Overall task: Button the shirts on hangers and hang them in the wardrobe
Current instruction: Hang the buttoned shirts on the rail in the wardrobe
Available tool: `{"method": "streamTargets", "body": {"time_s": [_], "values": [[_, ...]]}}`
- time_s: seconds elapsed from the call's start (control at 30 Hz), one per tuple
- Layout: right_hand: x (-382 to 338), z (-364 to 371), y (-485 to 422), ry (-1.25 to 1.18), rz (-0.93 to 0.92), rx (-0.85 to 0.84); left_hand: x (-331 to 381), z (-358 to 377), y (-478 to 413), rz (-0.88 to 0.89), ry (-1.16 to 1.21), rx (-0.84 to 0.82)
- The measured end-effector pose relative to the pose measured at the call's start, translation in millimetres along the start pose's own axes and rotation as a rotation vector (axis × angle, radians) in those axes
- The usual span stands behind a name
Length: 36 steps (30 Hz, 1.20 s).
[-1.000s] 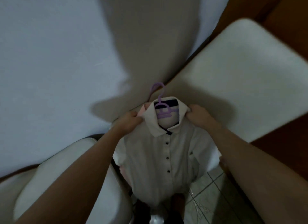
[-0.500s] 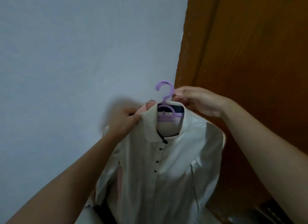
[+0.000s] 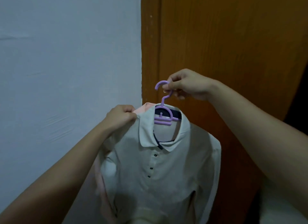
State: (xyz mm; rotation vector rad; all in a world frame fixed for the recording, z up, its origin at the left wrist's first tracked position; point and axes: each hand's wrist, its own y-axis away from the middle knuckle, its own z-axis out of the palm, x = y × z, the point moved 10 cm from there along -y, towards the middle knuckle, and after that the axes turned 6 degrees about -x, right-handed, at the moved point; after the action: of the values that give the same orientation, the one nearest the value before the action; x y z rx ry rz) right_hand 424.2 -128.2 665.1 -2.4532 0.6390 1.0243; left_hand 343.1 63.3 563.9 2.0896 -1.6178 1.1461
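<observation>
Risk, judged: if the shoulder pinch loosens as the garment is carried, the shirt [image 3: 166, 173] may slide off its narrow hanger [image 3: 163, 119]. Wall [image 3: 66, 57] at 9 o'clock. Left hand [image 3: 120, 118], fingers curled, pinches the shirt's shoulder beside a pink fabric edge [image 3: 143, 108]. The shirt hangs mid-frame, its front apparently buttoned. Right hand [image 3: 188, 85], at 1 o'clock of the collar, pinches the hook. Wooden panel [image 3: 216, 40] at 3 o'clock.

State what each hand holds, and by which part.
Right hand pinches the purple hanger by its hook; left hand grips the white shirt beside its collar.
</observation>
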Motion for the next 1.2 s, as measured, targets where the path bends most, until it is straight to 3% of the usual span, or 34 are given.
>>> {"method": "streamTargets", "body": {"time_s": [0.07, 0.17, 0.23, 0.3, 0.47, 0.63, 0.87, 1.07, 1.2], "values": [[-2, -11, 2, -0.003, 0.019, 0.063, 27, 5, -6, 0.086, 0.025, -0.063], [-3, -8, 9, 0.158, 0.097, 0.016, 64, 13, -8, 0.198, -0.024, -0.084], [-3, -25, 18, 0.177, 0.107, 0.135, 83, 24, -8, 0.283, -0.060, -0.091], [-6, -44, 29, 0.132, 0.081, 0.246, 99, 36, -4, 0.366, -0.105, -0.044], [0, -60, 55, 0.182, 0.153, 0.228, 140, 65, 8, 0.552, -0.125, 0.104], [18, -89, 89, 0.179, 0.187, 0.284, 173, 95, -1, 0.598, -0.144, -0.092], [36, -141, 140, 0.187, 0.216, 0.428, 206, 107, -11, 0.611, -0.067, -0.121], [49, -175, 180, 0.118, 0.209, 0.510, 238, 164, -7, 0.669, 0.001, -0.364], [43, -202, 208, 0.069, 0.148, 0.616, 264, 206, -7, 0.723, -0.086, -0.368]]}}
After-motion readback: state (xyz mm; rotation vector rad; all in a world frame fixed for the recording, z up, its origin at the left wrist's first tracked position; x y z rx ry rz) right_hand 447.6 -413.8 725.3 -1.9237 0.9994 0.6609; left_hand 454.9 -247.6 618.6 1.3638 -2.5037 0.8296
